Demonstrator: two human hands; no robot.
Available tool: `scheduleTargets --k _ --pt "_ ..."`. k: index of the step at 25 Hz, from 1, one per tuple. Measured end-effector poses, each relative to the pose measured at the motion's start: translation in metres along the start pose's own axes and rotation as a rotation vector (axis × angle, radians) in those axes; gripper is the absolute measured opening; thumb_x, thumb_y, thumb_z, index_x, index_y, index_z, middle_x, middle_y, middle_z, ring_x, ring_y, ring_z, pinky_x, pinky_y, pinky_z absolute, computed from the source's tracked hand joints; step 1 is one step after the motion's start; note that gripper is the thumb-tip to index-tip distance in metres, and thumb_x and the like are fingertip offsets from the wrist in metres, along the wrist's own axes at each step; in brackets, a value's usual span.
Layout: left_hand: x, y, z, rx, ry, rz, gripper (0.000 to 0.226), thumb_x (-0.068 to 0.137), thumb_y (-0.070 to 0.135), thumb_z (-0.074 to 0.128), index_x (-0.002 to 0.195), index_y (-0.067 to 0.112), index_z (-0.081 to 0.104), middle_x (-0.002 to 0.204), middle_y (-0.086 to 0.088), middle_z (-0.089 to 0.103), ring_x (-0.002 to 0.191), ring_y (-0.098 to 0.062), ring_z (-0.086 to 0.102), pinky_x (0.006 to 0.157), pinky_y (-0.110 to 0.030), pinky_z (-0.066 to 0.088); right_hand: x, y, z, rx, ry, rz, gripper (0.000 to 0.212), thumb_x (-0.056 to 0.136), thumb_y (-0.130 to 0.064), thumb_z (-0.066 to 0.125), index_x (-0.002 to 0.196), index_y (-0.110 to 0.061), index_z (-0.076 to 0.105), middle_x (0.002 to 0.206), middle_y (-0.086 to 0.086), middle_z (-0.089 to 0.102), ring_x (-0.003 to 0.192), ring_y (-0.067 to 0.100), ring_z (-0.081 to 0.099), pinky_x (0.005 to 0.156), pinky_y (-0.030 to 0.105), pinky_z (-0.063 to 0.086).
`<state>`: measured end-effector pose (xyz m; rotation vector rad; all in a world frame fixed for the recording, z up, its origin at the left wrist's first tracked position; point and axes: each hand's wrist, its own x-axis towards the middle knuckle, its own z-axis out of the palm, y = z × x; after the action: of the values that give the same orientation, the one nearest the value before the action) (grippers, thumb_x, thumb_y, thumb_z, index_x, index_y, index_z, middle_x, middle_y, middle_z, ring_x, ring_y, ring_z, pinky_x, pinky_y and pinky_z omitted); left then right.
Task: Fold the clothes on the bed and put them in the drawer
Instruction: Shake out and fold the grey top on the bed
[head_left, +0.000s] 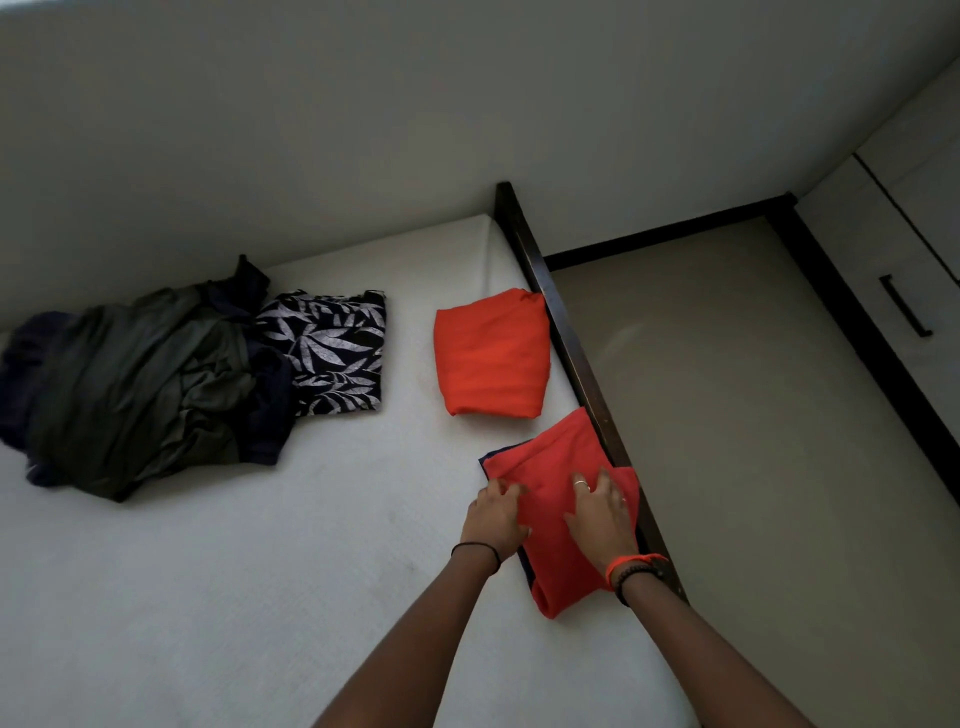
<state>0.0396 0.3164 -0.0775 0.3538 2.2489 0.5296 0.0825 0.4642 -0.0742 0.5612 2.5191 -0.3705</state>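
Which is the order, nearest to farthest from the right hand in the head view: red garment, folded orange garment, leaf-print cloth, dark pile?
From the right hand:
1. red garment, directly under the hand.
2. folded orange garment, just beyond it, by the bed rail.
3. leaf-print cloth, farther left.
4. dark pile, far left.

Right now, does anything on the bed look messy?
Yes. The dark heap of clothes on the left is crumpled and unfolded, spilling over the leaf-print cloth. The nearer red cloth lies crooked against the wooden rail, a dark cloth peeking out beneath.
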Motion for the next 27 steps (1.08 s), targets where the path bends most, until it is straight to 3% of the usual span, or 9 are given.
scheduleTargets --k 4,8,10,14,17,21,24,27 --pt "-0.026 -0.026 -0.029 -0.02 0.085 -0.037 0.044 0.094 0.023 0.051 0.135 0.014 0.042 0.138 -0.01 0.038 0.119 -0.028 0.047 0.098 -0.035 0.041 -0.011 -0.039 -0.011 -0.067 0.103 -0.158 0.038 0.095 -0.023 0.048 0.131 -0.013 0.051 0.127 0.012 0.051 0.119 0.028 0.048 0.095 0.038 0.042" --pt "-0.052 -0.073 -0.077 -0.062 0.204 -0.179 0.043 0.094 0.023 0.048 0.136 0.017 0.04 0.141 -0.008 0.032 0.115 -0.028 0.051 0.092 -0.036 0.044 -0.013 -0.098 -0.011 -0.014 0.158 -0.278 0.028 0.076 -0.009 0.068 0.104 -0.009 0.067 0.097 0.012 0.063 0.09 0.033 0.063 0.069 0.038 0.052" --pt "-0.064 -0.11 -0.108 -0.058 0.258 -0.223 0.042 0.094 0.025 0.048 0.135 0.016 0.041 0.14 -0.008 0.033 0.114 -0.028 0.051 0.093 -0.036 0.043 -0.011 -0.133 -0.011 0.02 0.157 -0.343 0.029 0.071 -0.005 0.071 0.1 -0.009 0.068 0.096 0.011 0.065 0.088 0.032 0.064 0.068 0.039 0.053" --pt "-0.086 -0.195 -0.167 -0.095 0.404 -0.316 0.034 0.093 0.023 0.051 0.125 0.013 0.051 0.131 -0.011 0.041 0.11 -0.032 0.054 0.092 -0.036 0.042 -0.007 -0.205 -0.013 0.037 0.183 -0.47 0.023 0.078 -0.01 0.07 0.101 -0.009 0.066 0.099 0.008 0.064 0.094 0.029 0.061 0.079 0.039 0.051" --pt "-0.102 -0.255 -0.208 -0.137 0.507 -0.397 0.026 0.094 0.023 0.049 0.114 0.011 0.059 0.121 -0.013 0.049 0.109 -0.034 0.055 0.091 -0.04 0.044 -0.007 -0.267 -0.02 0.006 0.15 -0.509 0.014 0.091 -0.02 0.058 0.101 -0.011 0.06 0.106 0.007 0.06 0.105 0.027 0.053 0.086 0.037 0.042" --pt "-0.111 -0.326 -0.256 -0.102 0.647 -0.517 0.023 0.095 0.018 0.048 0.111 0.005 0.057 0.118 -0.018 0.049 0.105 -0.038 0.054 0.088 -0.045 0.045 0.004 -0.358 -0.025 -0.006 0.142 -0.608 0.017 0.096 -0.019 0.044 0.102 -0.009 0.057 0.104 0.01 0.063 0.103 0.029 0.056 0.078 0.035 0.039" --pt "-0.105 -0.37 -0.268 -0.098 0.711 -0.585 0.036 0.091 0.016 0.057 0.12 -0.001 0.044 0.123 -0.022 0.044 0.11 -0.042 0.051 0.086 -0.05 0.044 0.021 -0.42 -0.019 0.068 0.076 -0.644 0.032 0.097 -0.013 0.039 0.128 -0.011 0.048 0.104 0.018 0.065 0.098 0.037 0.061 0.073 0.039 0.044" --pt "-0.095 -0.4 -0.275 -0.065 0.661 -0.566 0.042 0.091 0.022 0.06 0.124 0.002 0.042 0.124 -0.021 0.044 0.111 -0.041 0.051 0.085 -0.05 0.045 0.04 -0.468 -0.012 0.035 0.03 -0.667 0.056 0.095 -0.008 0.039 0.147 -0.027 0.03 0.11 0.021 0.062 0.098 0.04 0.061 0.077 0.043 0.047"
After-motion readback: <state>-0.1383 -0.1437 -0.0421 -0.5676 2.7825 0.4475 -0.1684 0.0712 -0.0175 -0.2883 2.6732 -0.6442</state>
